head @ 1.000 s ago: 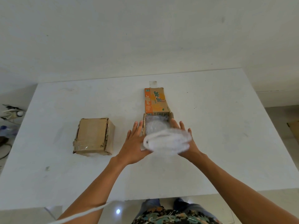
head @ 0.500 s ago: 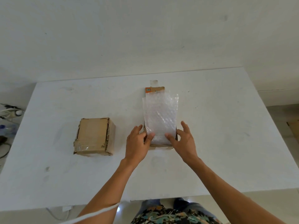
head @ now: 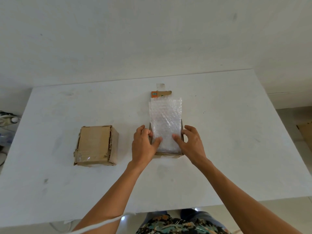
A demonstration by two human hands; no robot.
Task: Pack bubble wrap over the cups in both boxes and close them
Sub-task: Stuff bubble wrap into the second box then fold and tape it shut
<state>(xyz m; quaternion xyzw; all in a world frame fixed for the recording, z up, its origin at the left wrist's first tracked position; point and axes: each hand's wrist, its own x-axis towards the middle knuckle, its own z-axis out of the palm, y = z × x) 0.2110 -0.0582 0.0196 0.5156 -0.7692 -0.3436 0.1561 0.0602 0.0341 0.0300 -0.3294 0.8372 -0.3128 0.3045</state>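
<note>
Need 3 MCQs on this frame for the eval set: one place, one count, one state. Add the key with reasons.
1. Where is the closed box?
A. left of the open box
B. behind it
C. stacked on it

2. How many boxes are on the table?
A. one
B. three
C. two

3. What state is the box between the left hand and right hand in?
A. taped shut
B. open, bubble wrap laid over it
C. tipped on its side

Key:
1 A, it sits apart, to the left.
2 C, only those two show.
3 B, the sheet covers the opening and most of the flap.
</note>
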